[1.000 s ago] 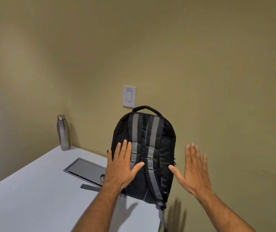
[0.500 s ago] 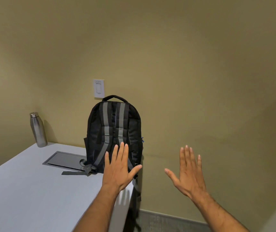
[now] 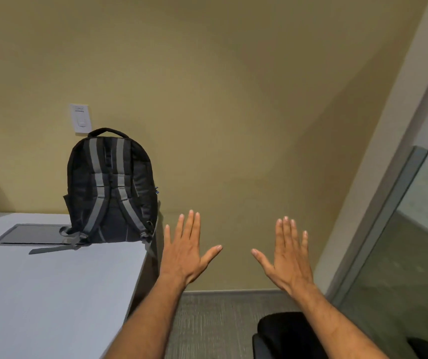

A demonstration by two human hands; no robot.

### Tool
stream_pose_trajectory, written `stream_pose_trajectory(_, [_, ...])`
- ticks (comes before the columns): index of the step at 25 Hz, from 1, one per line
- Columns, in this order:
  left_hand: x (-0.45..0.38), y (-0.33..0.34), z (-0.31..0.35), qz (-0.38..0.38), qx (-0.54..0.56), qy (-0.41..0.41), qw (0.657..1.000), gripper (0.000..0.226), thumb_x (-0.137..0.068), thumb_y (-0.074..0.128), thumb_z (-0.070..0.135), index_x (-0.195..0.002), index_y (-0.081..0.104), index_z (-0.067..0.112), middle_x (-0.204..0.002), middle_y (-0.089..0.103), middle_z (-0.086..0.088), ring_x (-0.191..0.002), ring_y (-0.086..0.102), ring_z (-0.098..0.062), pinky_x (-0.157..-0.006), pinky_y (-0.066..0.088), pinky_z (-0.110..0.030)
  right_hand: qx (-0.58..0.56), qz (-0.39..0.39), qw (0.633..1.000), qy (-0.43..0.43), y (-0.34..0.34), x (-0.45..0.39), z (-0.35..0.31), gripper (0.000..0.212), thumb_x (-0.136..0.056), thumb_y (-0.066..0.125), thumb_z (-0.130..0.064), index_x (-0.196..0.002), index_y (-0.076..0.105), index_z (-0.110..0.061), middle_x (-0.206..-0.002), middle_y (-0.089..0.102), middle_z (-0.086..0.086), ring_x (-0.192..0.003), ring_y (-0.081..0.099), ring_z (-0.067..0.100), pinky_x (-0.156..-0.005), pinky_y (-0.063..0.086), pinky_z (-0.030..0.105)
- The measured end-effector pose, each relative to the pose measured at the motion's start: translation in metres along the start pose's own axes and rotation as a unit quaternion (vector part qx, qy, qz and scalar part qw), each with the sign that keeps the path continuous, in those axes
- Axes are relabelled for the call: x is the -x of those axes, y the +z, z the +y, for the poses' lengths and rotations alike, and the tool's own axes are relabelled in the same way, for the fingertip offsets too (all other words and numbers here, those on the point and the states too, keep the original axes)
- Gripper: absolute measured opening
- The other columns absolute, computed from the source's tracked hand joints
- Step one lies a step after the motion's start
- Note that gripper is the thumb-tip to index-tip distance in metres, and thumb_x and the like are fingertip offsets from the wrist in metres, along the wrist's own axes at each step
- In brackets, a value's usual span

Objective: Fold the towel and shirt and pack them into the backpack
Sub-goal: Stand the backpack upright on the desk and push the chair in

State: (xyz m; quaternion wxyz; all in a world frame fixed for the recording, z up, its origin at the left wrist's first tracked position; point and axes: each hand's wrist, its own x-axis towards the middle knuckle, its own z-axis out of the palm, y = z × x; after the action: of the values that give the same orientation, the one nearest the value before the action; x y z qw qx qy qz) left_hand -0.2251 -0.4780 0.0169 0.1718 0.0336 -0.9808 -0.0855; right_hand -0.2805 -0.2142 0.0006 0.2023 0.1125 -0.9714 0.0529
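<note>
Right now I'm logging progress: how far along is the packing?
Nothing looks packed or folded yet. The backpack stands upright on the table, straps facing the camera, against the wall. Both the left hand and right hand hover flat and hold nothing. No towel or shirt is in view, so folding and packing remain.

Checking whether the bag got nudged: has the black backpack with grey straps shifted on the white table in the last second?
No. The black backpack stays below the wall switch, beside the table's recessed panel; only the camera turned right.
</note>
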Motion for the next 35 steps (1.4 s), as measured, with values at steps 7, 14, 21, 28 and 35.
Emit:
stream_pose_trajectory(7, [0.064,0.002,0.111,-0.042,0.054,0.092,0.993,0.101,-0.084,0.01,0.085,-0.156,-0.014,0.019,-0.161,-0.022,0.002,-0.15,-0.018,-0.02,-0.122,-0.003,-0.054,0.048,0.0,0.993,0.11,-0.05,0.113,0.089,0.106,-0.082,0.009,-0.085,-0.154,-0.003,-0.007,-0.163,-0.004,0.012,-0.151,-0.01,0.025,-0.12,-0.001,0.056])
stream_pose_trajectory(14, [0.149,0.009,0.201,-0.092,0.107,0.164,0.976,0.105,-0.081,0.012,0.087,-0.156,-0.013,0.019,-0.164,-0.016,0.003,-0.151,-0.016,-0.018,-0.123,-0.001,-0.052,0.123,-0.036,0.972,0.196,-0.109,0.237,0.159,0.105,-0.084,0.01,-0.084,-0.154,-0.005,-0.007,-0.162,-0.009,0.01,-0.149,-0.016,0.023,-0.121,-0.002,0.055])
stream_pose_trajectory(21, [0.21,0.006,0.307,-0.128,0.16,0.221,0.954,0.107,-0.08,0.017,0.09,-0.157,-0.009,0.021,-0.165,-0.011,0.003,-0.152,-0.012,-0.017,-0.124,0.001,-0.047,0.123,-0.04,0.963,0.237,-0.162,0.325,0.238,0.102,-0.085,0.015,-0.082,-0.156,0.004,-0.01,-0.164,0.002,0.01,-0.151,-0.007,0.022,-0.121,-0.001,0.052])
stream_pose_trajectory(28, [0.259,0.016,0.411,-0.197,0.128,0.218,0.947,0.117,-0.072,0.022,0.096,-0.158,-0.004,0.022,-0.166,-0.005,0.004,-0.152,-0.01,-0.017,-0.123,0.001,-0.05,0.018,-0.101,0.981,0.165,-0.17,0.367,0.338,0.103,-0.08,0.017,-0.085,-0.157,0.009,-0.017,-0.165,0.006,0.002,-0.15,-0.006,0.013,-0.122,-0.003,0.044])
stream_pose_trajectory(35, [0.295,0.024,0.472,-0.281,0.056,0.141,0.948,0.121,-0.063,0.019,0.102,-0.152,0.03,0.021,-0.158,0.031,0.0,-0.145,0.026,-0.022,-0.117,0.022,-0.052,-0.003,-0.194,0.981,0.004,-0.154,0.379,0.383,0.095,-0.077,0.004,-0.088,-0.14,0.047,-0.031,-0.141,0.053,-0.013,-0.137,0.04,0.007,-0.12,0.015,0.035])
